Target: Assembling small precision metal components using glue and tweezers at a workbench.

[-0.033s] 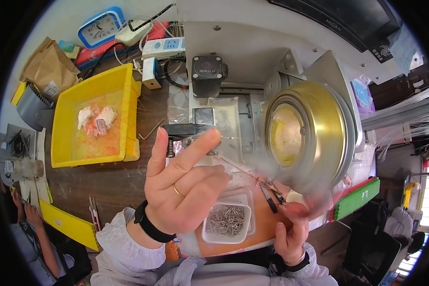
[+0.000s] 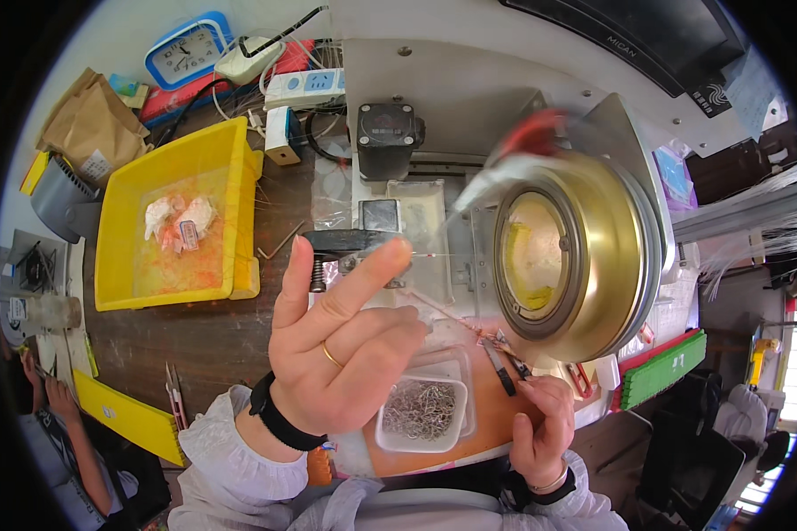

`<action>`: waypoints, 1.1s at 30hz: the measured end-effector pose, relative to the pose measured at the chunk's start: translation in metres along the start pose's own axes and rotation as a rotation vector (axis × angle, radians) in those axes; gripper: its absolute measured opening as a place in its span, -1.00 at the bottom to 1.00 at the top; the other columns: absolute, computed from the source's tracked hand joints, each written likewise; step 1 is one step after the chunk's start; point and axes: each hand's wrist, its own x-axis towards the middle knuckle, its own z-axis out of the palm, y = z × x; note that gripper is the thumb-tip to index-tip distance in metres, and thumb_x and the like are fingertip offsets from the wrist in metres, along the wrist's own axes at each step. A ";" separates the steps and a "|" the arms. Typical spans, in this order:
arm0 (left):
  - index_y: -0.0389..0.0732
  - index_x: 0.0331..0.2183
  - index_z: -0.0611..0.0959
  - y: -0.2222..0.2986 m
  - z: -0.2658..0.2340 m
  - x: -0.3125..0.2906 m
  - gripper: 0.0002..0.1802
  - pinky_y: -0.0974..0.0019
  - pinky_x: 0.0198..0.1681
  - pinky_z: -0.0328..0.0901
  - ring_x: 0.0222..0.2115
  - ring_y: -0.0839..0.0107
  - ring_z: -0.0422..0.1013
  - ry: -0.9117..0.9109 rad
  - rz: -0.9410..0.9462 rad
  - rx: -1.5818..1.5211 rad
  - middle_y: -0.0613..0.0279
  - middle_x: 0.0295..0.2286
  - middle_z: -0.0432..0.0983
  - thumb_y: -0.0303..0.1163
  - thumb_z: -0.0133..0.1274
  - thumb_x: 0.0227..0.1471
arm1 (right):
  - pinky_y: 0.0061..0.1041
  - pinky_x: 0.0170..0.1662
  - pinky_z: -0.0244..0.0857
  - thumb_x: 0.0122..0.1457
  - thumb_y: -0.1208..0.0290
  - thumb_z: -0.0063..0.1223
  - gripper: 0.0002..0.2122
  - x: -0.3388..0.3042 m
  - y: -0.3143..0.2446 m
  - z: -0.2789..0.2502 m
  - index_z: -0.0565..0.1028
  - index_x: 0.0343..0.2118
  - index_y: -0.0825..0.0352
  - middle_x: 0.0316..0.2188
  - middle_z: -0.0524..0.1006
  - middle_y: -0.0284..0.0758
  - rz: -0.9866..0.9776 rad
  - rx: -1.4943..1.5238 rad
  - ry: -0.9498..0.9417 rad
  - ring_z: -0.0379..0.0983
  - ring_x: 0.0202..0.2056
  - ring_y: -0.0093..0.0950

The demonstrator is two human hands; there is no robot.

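Note:
My left hand (image 2: 341, 354), with a ring and a black wristband, is held by a black lever (image 2: 350, 241) with a spring. Two fingers are stretched, their tips at the lever's ends. The others are bent, with the thumb hidden, so what they pinch is unclear. A thin rod (image 2: 429, 255) points from there towards a round brass-coloured drum (image 2: 607, 257). A blurred arm with a red part (image 2: 536, 133) sweeps round the drum's upper left. My right hand (image 2: 547, 429) rests half curled, thumb apart, beside dark-handled tools (image 2: 499, 367), with nothing visible between thumb and fingers.
A white tub (image 2: 423, 416) of small metal pieces stands between my hands. Left is a yellow tray (image 2: 111, 265) with white bundles. A motor (image 2: 385, 142) stands behind the lever. A green strip (image 2: 664, 370) lies right, a yellow board (image 2: 128, 416) left. Another person's hand (image 2: 60, 398) shows far left.
The blurred arm has swung from the drum's lower side, where it passed in front of my right fingers, to its upper left. A red item below the drum now shows. Both hands have stayed put.

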 end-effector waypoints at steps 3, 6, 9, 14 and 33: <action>-0.11 -0.48 0.61 -0.001 0.002 -0.001 -0.95 -0.22 0.30 -0.08 -0.03 0.14 0.52 0.006 0.009 -0.005 0.35 -0.47 0.60 -0.49 0.11 -0.11 | -0.24 -0.06 0.29 -0.12 0.61 0.15 -0.70 0.003 -0.001 0.000 0.50 -0.24 0.43 -0.27 0.53 -0.12 -0.008 0.007 -0.020 0.45 -0.20 -0.11; -0.12 -0.48 0.60 -0.002 0.003 -0.002 -0.95 -0.22 0.30 -0.08 -0.04 0.14 0.52 0.014 0.016 -0.009 0.35 -0.47 0.60 -0.49 0.12 -0.11 | -0.25 -0.06 0.30 -0.11 0.62 0.12 -0.70 0.004 -0.001 0.001 0.51 -0.22 0.43 -0.28 0.54 -0.13 0.005 0.036 -0.015 0.46 -0.20 -0.14; -0.13 -0.48 0.60 -0.002 0.002 0.000 -0.95 -0.22 0.30 -0.08 -0.03 0.13 0.52 0.025 0.014 -0.017 0.36 -0.48 0.59 -0.50 0.12 -0.11 | -0.26 -0.06 0.30 -0.10 0.61 0.11 -0.70 0.005 -0.002 0.000 0.51 -0.21 0.42 -0.28 0.54 -0.14 -0.005 0.052 -0.014 0.47 -0.20 -0.16; -0.13 -0.50 0.58 -0.001 0.003 0.002 -0.95 -0.22 0.31 -0.08 -0.04 0.13 0.52 0.027 0.011 -0.030 0.36 -0.49 0.58 -0.50 0.12 -0.12 | -0.26 -0.06 0.31 -0.09 0.61 0.10 -0.71 0.007 -0.004 -0.001 0.51 -0.21 0.43 -0.27 0.55 -0.14 -0.011 0.030 -0.026 0.48 -0.20 -0.18; -0.12 -0.55 0.52 -0.001 0.007 0.003 -0.92 -0.16 0.33 -0.09 -0.03 0.18 0.52 0.070 0.017 -0.038 0.39 -0.53 0.54 -0.46 0.11 -0.11 | -0.29 -0.07 0.31 -0.09 0.64 0.11 -0.73 0.008 -0.007 0.002 0.53 -0.24 0.40 -0.28 0.56 -0.17 0.035 0.047 -0.029 0.47 -0.20 -0.20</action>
